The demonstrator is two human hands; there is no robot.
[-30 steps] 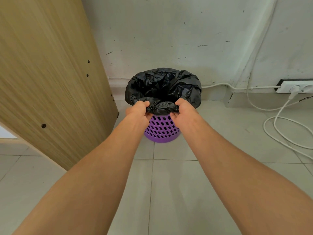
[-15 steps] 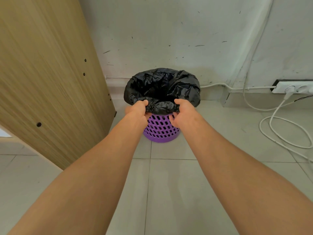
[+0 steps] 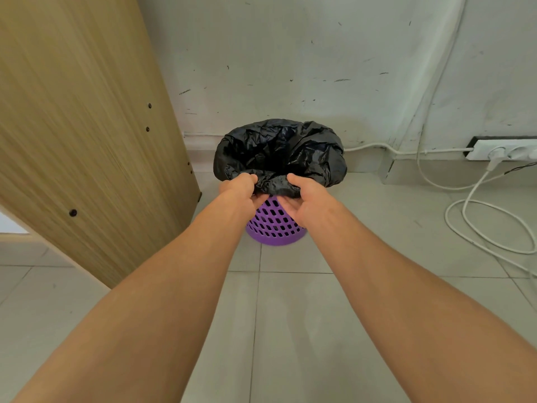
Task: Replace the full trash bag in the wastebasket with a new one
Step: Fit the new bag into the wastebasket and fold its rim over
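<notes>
A floor of pale grey tiles (image 3: 290, 330) with thin dark grout lines carries everything here. At about 12 o'clock, close to the wall, a purple perforated wastebasket (image 3: 274, 223) stands upright on the tiles, lined with a black trash bag (image 3: 308, 154) folded over its rim. At 9 to 10 o'clock a light wood-grain panel (image 3: 87, 135) meets the floor just beside the basket. At 3 o'clock loops of white cable (image 3: 476, 228) lie on the tiles, well apart from the basket, running up to a white power strip (image 3: 505, 149) at 2 o'clock.
</notes>
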